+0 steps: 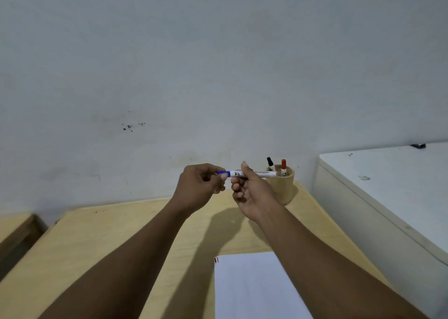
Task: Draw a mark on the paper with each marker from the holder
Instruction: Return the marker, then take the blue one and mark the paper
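Blue marker [244, 174] sits level at frame centre: my right hand [252, 192] grips its barrel, my left hand [201, 187] pinches the blue cap. I judge a sudden pull could jerk the nib across my fingers or knock the holder [283, 185] behind it.

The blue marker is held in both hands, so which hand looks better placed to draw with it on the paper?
Probably the right hand: it grips the blue marker by its barrel, and the paper lies beneath that arm. The left hand only pinches the blue cap end.
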A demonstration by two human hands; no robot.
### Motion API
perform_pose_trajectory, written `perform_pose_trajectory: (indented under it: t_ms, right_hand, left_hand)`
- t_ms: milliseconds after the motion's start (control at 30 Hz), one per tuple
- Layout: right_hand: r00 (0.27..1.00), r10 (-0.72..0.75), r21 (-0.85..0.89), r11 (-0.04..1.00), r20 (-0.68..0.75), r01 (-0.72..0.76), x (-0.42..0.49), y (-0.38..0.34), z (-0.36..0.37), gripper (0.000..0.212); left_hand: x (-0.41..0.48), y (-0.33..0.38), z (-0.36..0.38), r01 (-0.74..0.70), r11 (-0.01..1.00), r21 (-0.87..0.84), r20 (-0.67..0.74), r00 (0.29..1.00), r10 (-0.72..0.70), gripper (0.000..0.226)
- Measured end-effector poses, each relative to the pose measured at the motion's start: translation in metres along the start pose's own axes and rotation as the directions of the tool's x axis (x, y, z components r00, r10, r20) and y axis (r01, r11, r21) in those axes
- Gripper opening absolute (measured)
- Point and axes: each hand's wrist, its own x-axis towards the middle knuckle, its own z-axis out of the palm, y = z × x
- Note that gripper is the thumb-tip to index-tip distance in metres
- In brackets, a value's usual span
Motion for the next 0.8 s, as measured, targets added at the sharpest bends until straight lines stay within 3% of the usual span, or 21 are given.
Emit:
perform_pose_trajectory:
  t_ms: [167,267,333,400,500,667,800]
  right_hand:
    - [0.996,-0.013,-0.093,0.995,0.085,0.021,-0.005,0.018,-0.014,0.026]
    - [0.996,-0.055,-0.125,0.99,0.076,0.064,-0.008,0.015,-0.03,0.025]
    - [0.993,-0.078,-0.228,0.969,0.085,0.096,-0.013,0.011,-0.044,0.024]
    - [0.991,-0.062,-0.371,0.923,0.117,0.102,-0.022,0.012,-0.054,0.019]
    - [0.992,-0.029,-0.508,0.857,0.123,0.088,-0.034,0.028,-0.061,0.013]
    - [0.988,-0.118,-0.626,0.765,0.096,0.152,-0.043,0.075,-0.071,0.015]
    - [0.978,-0.191,-0.686,0.701,0.081,0.193,-0.044,0.09,-0.072,0.018]
  left_hand:
    - [-0.026,-0.023,-0.002,0.102,0.981,-0.162,-0.028,0.994,-0.108,0.009]
    - [-0.04,-0.046,-0.017,0.161,0.969,-0.186,-0.141,0.972,-0.188,0.019]
    - [-0.052,-0.065,-0.035,0.208,0.974,-0.085,-0.124,0.968,-0.218,0.021]
    - [-0.064,-0.078,-0.046,0.249,0.959,0.137,0.019,0.967,-0.254,0.02]
    - [-0.075,-0.081,-0.041,0.171,0.875,0.453,0.2,0.937,-0.286,0.01]
    - [-0.078,-0.077,-0.023,0.05,0.789,0.612,0.323,0.895,-0.307,0.004]
    - [-0.078,-0.077,-0.022,0.057,0.794,0.606,0.343,0.881,-0.325,0.006]
